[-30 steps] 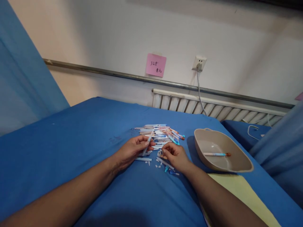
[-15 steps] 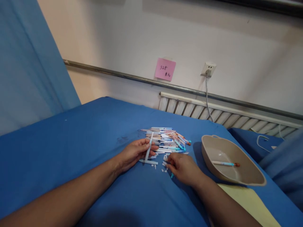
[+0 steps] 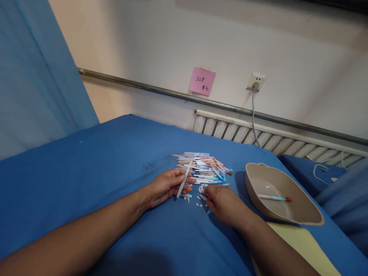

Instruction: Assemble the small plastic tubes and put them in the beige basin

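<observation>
My left hand [image 3: 166, 187] is closed on a pale grey pen [image 3: 184, 182], which slants upward between thumb and fingers with its thin white end on top. Another pale pen [image 3: 186, 195] lies on the blue cloth just under those fingers. To the right, my right hand [image 3: 222, 201] pinches a small pale pen piece [image 3: 203, 197] low over the cloth. Small white pen tips [image 3: 197, 204] lie scattered between the hands. Behind them is a pile of pens and thin refills [image 3: 201, 166] in white, blue, orange and pink. A small teal piece [image 3: 209, 211] sits below my right hand.
A beige basin [image 3: 276, 180] stands at the right, with one orange-ended pen [image 3: 274, 197] inside. Yellow paper [image 3: 299, 245] lies in front of it. Beyond the blue-covered surface [image 3: 115, 153] are a radiator [image 3: 227, 126] and a wall socket with cord [image 3: 255, 82].
My left hand has tilted the pen further right and lowered its bottom end over the lying pen. A small pale piece now shows at my right fingertips. The view has shifted slightly.
</observation>
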